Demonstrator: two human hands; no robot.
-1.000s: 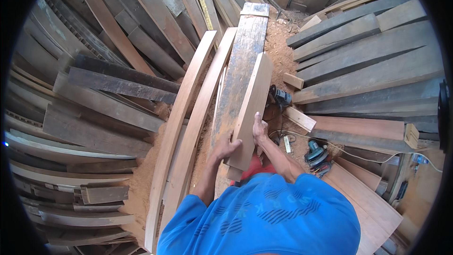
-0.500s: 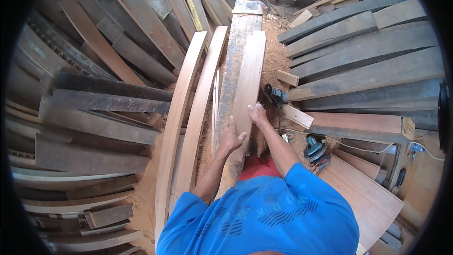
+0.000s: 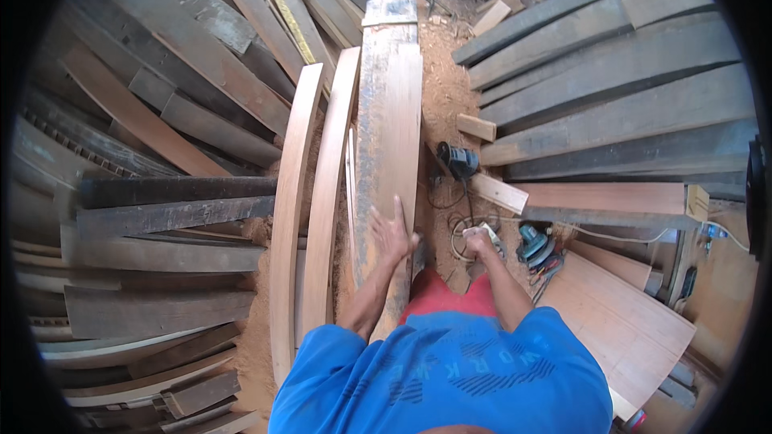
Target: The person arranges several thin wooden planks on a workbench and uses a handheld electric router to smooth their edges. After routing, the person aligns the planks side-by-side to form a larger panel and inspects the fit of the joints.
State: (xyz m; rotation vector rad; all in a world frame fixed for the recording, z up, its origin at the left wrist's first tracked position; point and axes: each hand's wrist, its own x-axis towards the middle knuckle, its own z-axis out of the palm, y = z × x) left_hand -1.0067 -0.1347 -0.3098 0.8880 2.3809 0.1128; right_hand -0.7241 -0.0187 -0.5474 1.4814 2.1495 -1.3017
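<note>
A pale planed board lies lengthwise on a worn, paint-stained wooden beam in front of me. My left hand rests at the board's near end, fingers spread and thumb out to the right. Off the beam to the right, my right hand is closed, with its fingers curled. It is beside a pale item and a loop of cable low over the sawdust. What its fingers hold, if anything, is hidden.
Two long pale boards stand left of the beam. To the right lie a dark blue-grey power tool, a teal power tool, a short offcut and a wide panel. Weathered planks are stacked on both sides.
My right hand has left the board's right edge and moved down and right to the cable. My left hand stays on the board, fingers more spread. The view has shifted slightly.
</note>
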